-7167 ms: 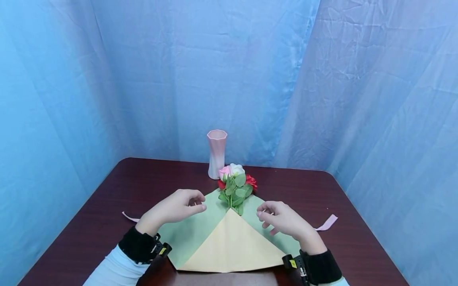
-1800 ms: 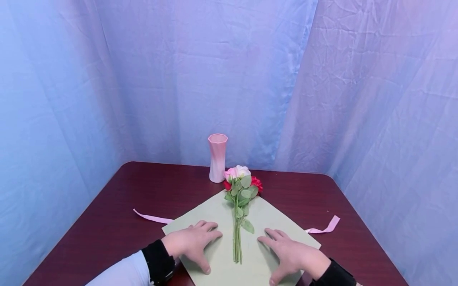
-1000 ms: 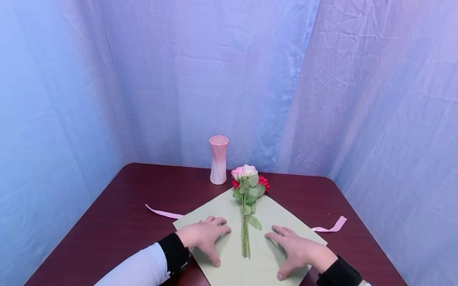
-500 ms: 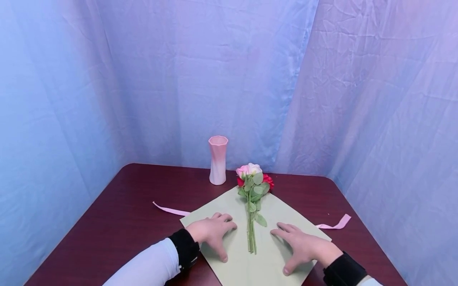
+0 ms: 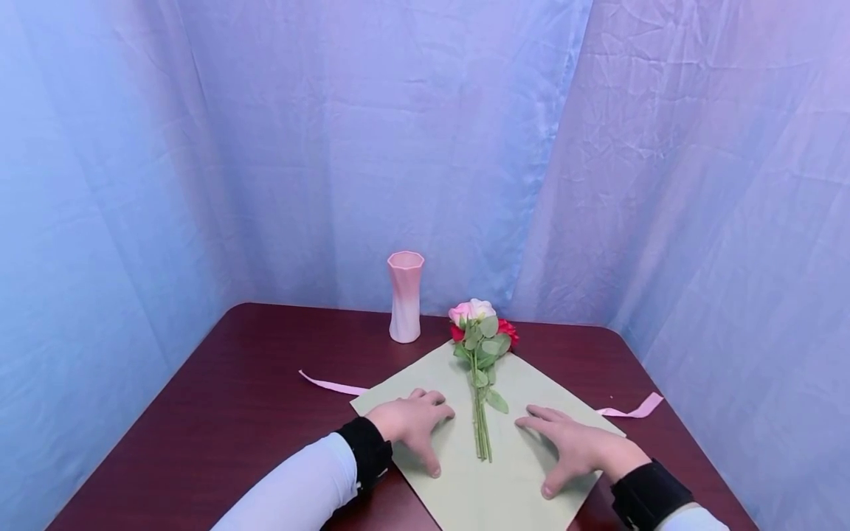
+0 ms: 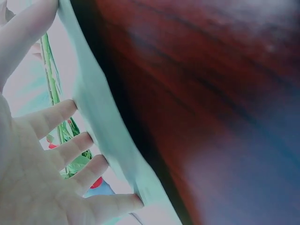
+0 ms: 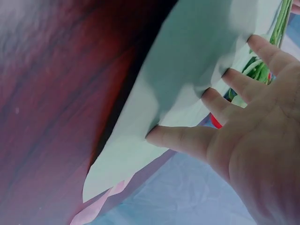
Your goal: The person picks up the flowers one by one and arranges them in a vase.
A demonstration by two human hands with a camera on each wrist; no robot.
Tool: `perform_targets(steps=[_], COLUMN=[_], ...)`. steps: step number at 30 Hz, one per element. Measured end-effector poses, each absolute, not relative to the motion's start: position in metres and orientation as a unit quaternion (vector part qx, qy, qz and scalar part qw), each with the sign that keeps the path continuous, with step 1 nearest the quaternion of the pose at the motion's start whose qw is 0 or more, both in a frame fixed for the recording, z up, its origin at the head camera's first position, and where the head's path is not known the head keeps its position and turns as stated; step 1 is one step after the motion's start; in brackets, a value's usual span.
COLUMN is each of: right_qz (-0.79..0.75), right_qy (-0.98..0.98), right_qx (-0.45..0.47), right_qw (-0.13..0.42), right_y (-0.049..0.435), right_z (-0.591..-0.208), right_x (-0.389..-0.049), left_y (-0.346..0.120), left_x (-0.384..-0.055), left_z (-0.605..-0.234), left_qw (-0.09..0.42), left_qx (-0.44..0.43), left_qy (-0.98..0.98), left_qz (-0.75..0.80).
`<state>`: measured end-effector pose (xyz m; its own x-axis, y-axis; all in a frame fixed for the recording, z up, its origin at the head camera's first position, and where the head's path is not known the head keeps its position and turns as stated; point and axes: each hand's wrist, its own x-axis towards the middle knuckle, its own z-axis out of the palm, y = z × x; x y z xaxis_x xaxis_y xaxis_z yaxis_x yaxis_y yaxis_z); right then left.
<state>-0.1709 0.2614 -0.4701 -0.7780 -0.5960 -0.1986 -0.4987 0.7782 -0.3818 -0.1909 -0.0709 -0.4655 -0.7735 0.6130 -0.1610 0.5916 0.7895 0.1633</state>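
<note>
A pale green sheet of wrapping paper point(image 5: 505, 483) lies on the table with one corner pointing away from me. Down its middle runs a small bunch of roses point(image 5: 481, 369), the pink, white and red heads at the far corner and the bare stems toward me. My left hand point(image 5: 413, 428) presses spread fingertips on the paper left of the stems. To their right, my right hand point(image 5: 571, 446) does the same with fingers spread. Both wrist views show straight fingers point(image 7: 183, 138) dimpling the paper. A pink ribbon point(image 5: 335, 386) passes under the sheet, its ends showing on both sides.
A pink and white vase point(image 5: 405, 299) stands upright at the back of the dark brown table point(image 5: 219, 413), left of the rose heads. Blue cloth point(image 5: 425, 147) hangs behind and along both sides.
Earlier the near corner was folded over the stems, cream side up; now the paper lies flat. Since then both hands have slid paper, roses and ribbon to the right; the vase stays put.
</note>
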Motion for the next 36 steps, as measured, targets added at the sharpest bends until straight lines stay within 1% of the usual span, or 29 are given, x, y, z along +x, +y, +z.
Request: perform_targets(steps=[6, 15, 21, 27, 36], right_qz=[-0.156, -0.168, -0.171, -0.177, -0.189], right_qy=[0.930, 0.929, 0.932, 0.934, 0.930], right_qx=[-0.299, -0.290, -0.276, -0.262, -0.266], right_qw=[0.145, 0.160, 0.162, 0.169, 0.169], right_y=[0.266, 0.266, 0.261, 0.258, 0.259], right_z=[-0.471, -0.471, -0.473, -0.475, -0.477], right_x=[-0.172, -0.177, -0.179, -0.175, -0.172], left_y=[-0.065, -0.064, -0.068, -0.069, -0.071], left_x=[-0.191, -0.191, -0.191, -0.189, -0.187], left_z=[-0.463, -0.460, -0.460, -0.462, -0.465], left_qw=[0.106, 0.116, 0.112, 0.112, 0.109], left_qx=[0.321, 0.314, 0.312, 0.315, 0.317], left_qy=[0.940, 0.940, 0.941, 0.941, 0.941], left_qz=[0.048, 0.060, 0.059, 0.060, 0.055])
